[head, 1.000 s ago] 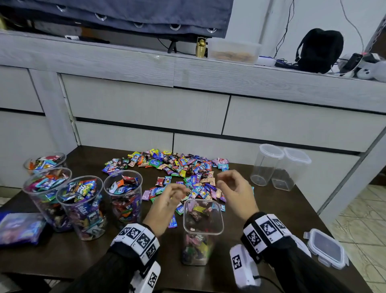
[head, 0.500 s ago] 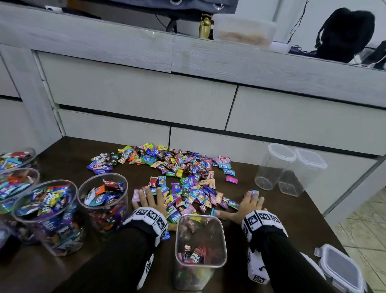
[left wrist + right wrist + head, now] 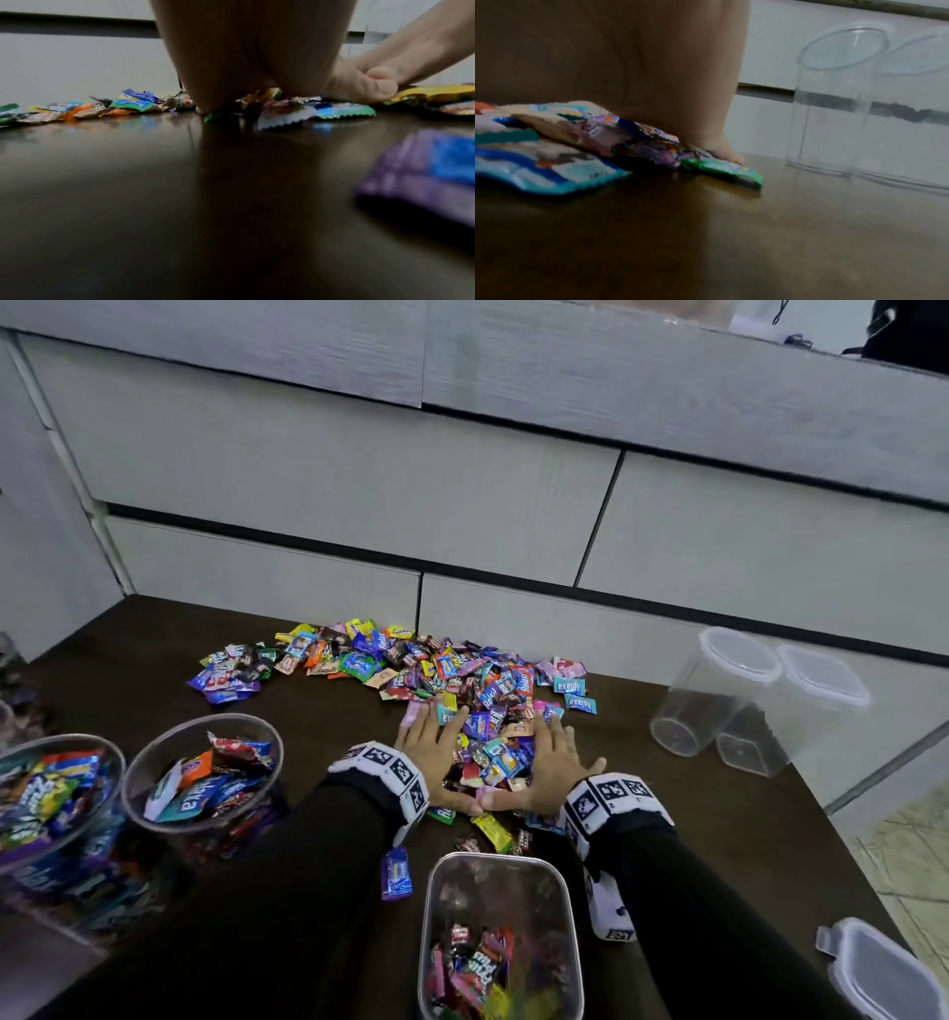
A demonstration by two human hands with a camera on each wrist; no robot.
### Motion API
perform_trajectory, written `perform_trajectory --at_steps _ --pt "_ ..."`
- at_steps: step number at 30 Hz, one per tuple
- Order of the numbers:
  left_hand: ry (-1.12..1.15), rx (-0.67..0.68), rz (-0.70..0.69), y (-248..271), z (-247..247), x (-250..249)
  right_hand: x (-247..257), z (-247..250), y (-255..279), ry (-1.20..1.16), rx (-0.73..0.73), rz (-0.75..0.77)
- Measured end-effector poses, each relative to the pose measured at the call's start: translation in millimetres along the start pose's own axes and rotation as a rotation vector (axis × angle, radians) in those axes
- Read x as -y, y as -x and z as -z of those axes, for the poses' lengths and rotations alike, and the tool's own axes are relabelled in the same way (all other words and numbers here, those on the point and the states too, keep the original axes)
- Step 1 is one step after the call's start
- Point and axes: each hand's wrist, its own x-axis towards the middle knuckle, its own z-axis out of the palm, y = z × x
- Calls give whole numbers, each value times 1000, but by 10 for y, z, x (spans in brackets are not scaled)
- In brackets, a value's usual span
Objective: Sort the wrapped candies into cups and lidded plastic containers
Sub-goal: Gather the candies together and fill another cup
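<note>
A spread of wrapped candies [image 3: 411,675] covers the back of the dark table [image 3: 693,819]. Both hands lie flat on it with straight fingers. My left hand [image 3: 434,752] and right hand [image 3: 557,760] wall in a small heap of candies [image 3: 493,757] between them, thumbs touching at the near side. A clear rectangular container [image 3: 500,937], partly filled with candies, stands open just in front of my wrists. In the left wrist view, my palm [image 3: 257,50] presses against candies [image 3: 282,109]. The right wrist view has my palm [image 3: 628,71] against candies [image 3: 552,152].
Two clear cups [image 3: 205,773] [image 3: 56,793] full of candies stand at the left. Two lidded, seemingly empty containers [image 3: 714,690] [image 3: 791,711] stand at the back right. A loose lid [image 3: 883,973] lies near the table's front right corner. A purple candy [image 3: 396,873] lies beside the open container.
My hands dropped from above the container onto the table at either side of the pile, then slid toward each other, bunching candies between them. The head view tipped further down.
</note>
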Motion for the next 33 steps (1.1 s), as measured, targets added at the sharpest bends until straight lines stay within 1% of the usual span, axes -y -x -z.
perform_trajectory --at_steps 4,8,10,13,14,18,24,26,29,33 --pt "-62 -40 -67 -43 61 5 88 57 -8 125 -23 172" --pt "-182 -46 -104 -76 80 13 134 78 -17 157 -4 277" --pt "-232 -87 -104 -67 53 6 105 83 3 227 -56 327" --pt "-250 -196 -69 -20 24 -15 64 58 39 337 -202 387" --pt "-254 -226 -51 -2 20 -19 63 47 46 344 -226 399" --pt "-233 -259 4 39 5 -14 111 41 39 279 -205 392" --pt "-98 -176 -3 56 129 6 150 122 40 164 -96 404" --pt "-62 -165 -1 82 182 22 141 178 55 102 -117 405" --pt "-57 -156 16 134 213 10 107 235 122 3 -200 389" --pt "-30 -169 44 190 249 -50 93 270 226 -119 -253 329"
